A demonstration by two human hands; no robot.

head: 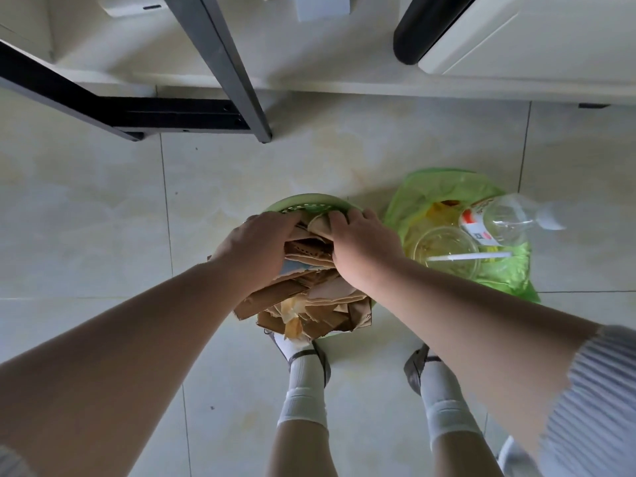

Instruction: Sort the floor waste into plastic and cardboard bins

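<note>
A green basket bin (311, 203) stands on the floor in front of my feet, heaped with brown cardboard pieces (311, 301) that spill over its near rim. My left hand (256, 247) lies flat on the left of the heap. My right hand (361, 246) presses on the right of the heap, its fingers curled over a bent cardboard piece (318, 223) at the top. To the right stands a bin lined with a green plastic bag (444, 185). It holds a clear plastic bottle (506, 216) with a red label and a clear plastic cup (447, 253).
A black metal table frame (192, 113) stands on the tiled floor beyond the bins, at the left. White cabinet fronts (516, 39) run along the back. My two feet in white socks and grey shoes (304, 359) stand just behind the cardboard bin.
</note>
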